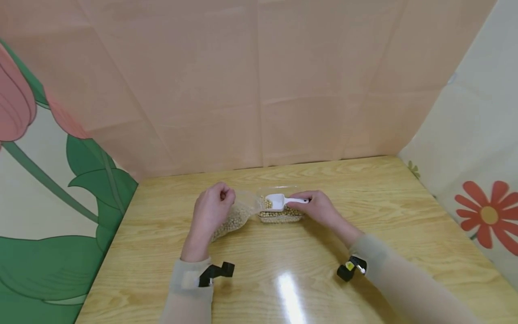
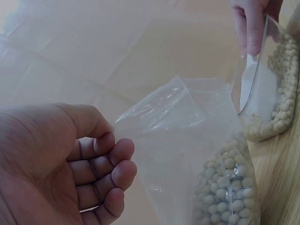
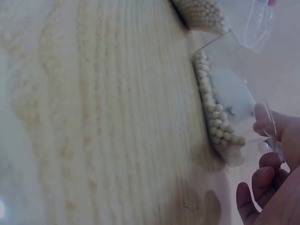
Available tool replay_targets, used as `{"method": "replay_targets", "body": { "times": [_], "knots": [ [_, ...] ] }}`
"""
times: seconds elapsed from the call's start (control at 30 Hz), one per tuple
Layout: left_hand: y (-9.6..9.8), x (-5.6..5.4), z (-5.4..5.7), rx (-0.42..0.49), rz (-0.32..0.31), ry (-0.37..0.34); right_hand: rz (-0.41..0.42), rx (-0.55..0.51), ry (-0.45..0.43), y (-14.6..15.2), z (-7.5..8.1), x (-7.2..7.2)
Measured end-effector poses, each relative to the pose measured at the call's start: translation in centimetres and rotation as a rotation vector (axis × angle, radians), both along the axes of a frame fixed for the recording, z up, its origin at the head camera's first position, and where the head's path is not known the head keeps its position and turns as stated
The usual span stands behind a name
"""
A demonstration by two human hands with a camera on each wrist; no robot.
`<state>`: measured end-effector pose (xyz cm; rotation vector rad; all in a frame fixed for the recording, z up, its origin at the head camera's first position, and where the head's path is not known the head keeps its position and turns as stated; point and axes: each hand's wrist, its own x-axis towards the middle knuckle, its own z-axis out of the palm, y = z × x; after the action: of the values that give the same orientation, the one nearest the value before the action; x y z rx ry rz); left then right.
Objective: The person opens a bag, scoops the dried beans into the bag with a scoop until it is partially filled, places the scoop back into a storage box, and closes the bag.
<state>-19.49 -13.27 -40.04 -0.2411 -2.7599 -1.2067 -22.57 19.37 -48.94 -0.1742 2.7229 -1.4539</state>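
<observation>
My left hand (image 1: 214,204) pinches the top edge of a clear plastic zip bag (image 2: 164,122) between thumb and forefinger. Round pale beads or beans (image 2: 225,187) fill the bag's lower part, which rests on the table. My right hand (image 1: 319,207) grips the handle of a white scoop (image 1: 276,202). The scoop's bowl is inside a clear plastic box (image 1: 281,217), down among more of the same round pieces (image 3: 218,122). In the head view the bag's mouth reaches the box's left side.
Both things stand on a wood-grain table (image 1: 259,270). A pink-beige cloth (image 1: 259,90) hangs behind its far edge. Flower-printed panels (image 1: 485,211) flank it on either side. Each sleeve carries a small black wrist camera (image 1: 346,271).
</observation>
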Motion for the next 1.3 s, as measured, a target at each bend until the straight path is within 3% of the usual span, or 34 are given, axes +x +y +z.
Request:
{"method": "replay_targets", "body": {
  "times": [0.27, 0.77, 0.9, 1.03, 1.3],
  "knots": [
    [0.0, 0.0, 0.0, 0.002, -0.002, 0.007, -0.015, -0.121, -0.015, 0.0, -0.3, 0.4],
    [0.0, -0.1, 0.0, -0.002, 0.006, -0.010, -0.092, -0.203, -0.059, 0.8, -0.5, 1.2],
    [-0.1, -0.1, -0.2, -0.001, 0.004, -0.006, -0.111, -0.229, -0.088, 1.3, 0.1, 1.5],
    [-0.1, -0.1, -0.2, 0.002, 0.003, -0.007, -0.127, -0.191, -0.083, 1.9, 0.8, 1.8],
    [-0.1, -0.1, -0.2, 0.000, 0.000, 0.007, -0.115, -0.215, -0.078, 2.2, 3.6, 2.9]
  ]
}}
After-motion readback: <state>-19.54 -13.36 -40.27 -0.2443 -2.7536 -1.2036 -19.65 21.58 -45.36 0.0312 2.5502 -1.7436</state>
